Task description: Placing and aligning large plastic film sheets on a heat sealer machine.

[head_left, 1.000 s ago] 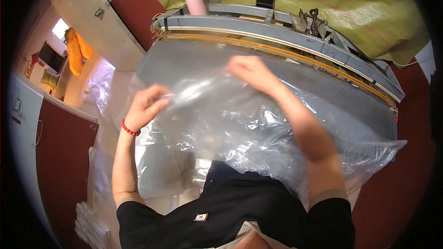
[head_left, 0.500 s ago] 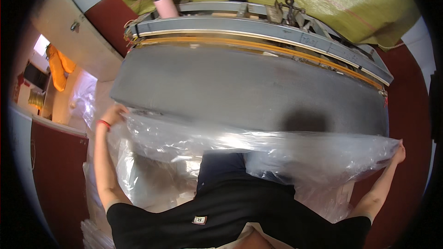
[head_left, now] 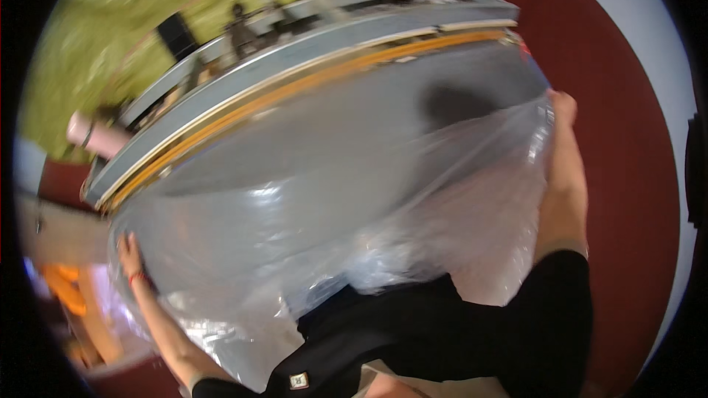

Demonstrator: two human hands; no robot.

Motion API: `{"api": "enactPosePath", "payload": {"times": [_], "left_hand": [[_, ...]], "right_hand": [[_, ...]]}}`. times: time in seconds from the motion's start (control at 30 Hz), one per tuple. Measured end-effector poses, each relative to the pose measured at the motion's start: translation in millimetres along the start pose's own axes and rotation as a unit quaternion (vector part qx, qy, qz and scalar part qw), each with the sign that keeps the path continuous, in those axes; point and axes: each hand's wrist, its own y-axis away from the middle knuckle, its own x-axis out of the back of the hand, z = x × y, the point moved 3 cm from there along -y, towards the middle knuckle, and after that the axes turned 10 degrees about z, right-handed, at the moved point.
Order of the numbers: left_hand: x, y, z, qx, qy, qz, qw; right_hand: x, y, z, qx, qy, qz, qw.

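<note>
A clear plastic sheet (head_left: 472, 206) stretches over the near side and left end of a long grey padded surface (head_left: 354, 103), hanging down in wrinkles toward my body. My left hand (head_left: 130, 256), with a red band at the wrist, rests on the sheet at the surface's left end. Its fingers look stretched out, though slightly blurred. At the right end, my right hand (head_left: 563, 107) is closed on the sheet's edge and pulls it taut beside the grey surface's corner. The film hides part of the grey surface's near edge.
Behind the grey surface runs a grey metal frame (head_left: 295, 50) with an orange strip (head_left: 310, 77). A pink bottle (head_left: 99, 135) lies at its left, and metal clamp-like parts (head_left: 240, 29) stand on it. Yellow-green sheeting (head_left: 133, 0) hangs behind; a dark red wall (head_left: 619, 177) is at right.
Both hands have moved away from my body, drawing the plastic sheet over more of the grey surface. My view has turned, so the frame now slants up to the right.
</note>
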Motion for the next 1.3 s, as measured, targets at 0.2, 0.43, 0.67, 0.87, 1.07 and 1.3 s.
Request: {"api": "enactPosePath", "payload": {"times": [0.2, 0.43, 0.67, 0.87, 1.07, 1.3], "left_hand": [[27.2, -20.1, -43.5, -0.004, -0.126, 0.049, 0.991], [35.2, 66.3, 255.5, -0.001, 0.403, -0.003, 0.915], [44.0, 379.4, 575.4, -0.376, 0.478, -0.656, 0.448], [-50.1, 459.7, 619.0, -0.454, 0.371, -0.488, 0.647], [42.6, 375.2, 568.8, -0.153, 0.409, -0.845, 0.308], [96.3, 179.2, 237.6, -0.080, 0.900, -0.267, 0.335]], "right_hand": [[0.7, 37.1, -41.9, -0.048, 0.076, 0.122, 0.988], [-1.1, 30.6, -36.6, -0.019, 0.058, 0.098, 0.993], [0.2, 28.8, -21.0, -0.020, 0.050, 0.088, 0.995], [3.2, 30.7, -33.1, -0.020, 0.035, 0.100, 0.994], [7.5, 26.8, -23.3, -0.009, 0.053, 0.112, 0.992], [28.1, 44.2, -30.4, -0.011, 0.069, 0.087, 0.994]]}}
